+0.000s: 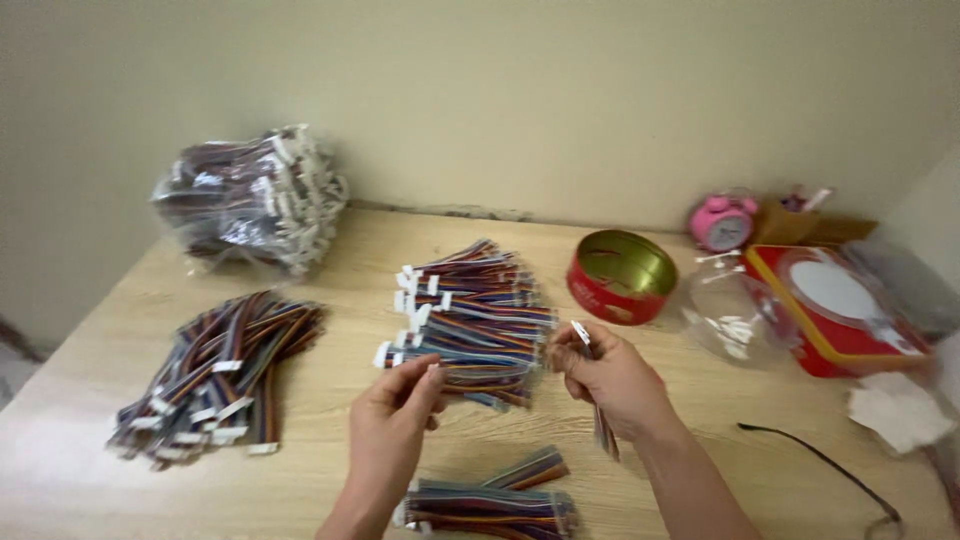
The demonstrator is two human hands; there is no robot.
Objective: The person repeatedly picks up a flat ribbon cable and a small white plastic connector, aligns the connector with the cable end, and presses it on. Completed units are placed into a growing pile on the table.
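Two hands pinching cables: left hand (392, 405) on striped pile (478, 320), right hand (610, 378) on one cable (604, 430); clear bag (250, 198) at table's (700, 470) far-left corner.

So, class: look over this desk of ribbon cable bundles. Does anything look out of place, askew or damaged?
Little stands out. The left pile of ribbon cables is fanned loosely, untidier than the middle stack. A black cord trails across the desk's right side. Nothing looks spilled or broken.

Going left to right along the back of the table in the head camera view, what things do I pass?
Clear plastic bag of ribbon cables → round red tin with gold inside → pink alarm clock → red rectangular tin lid with clear window.
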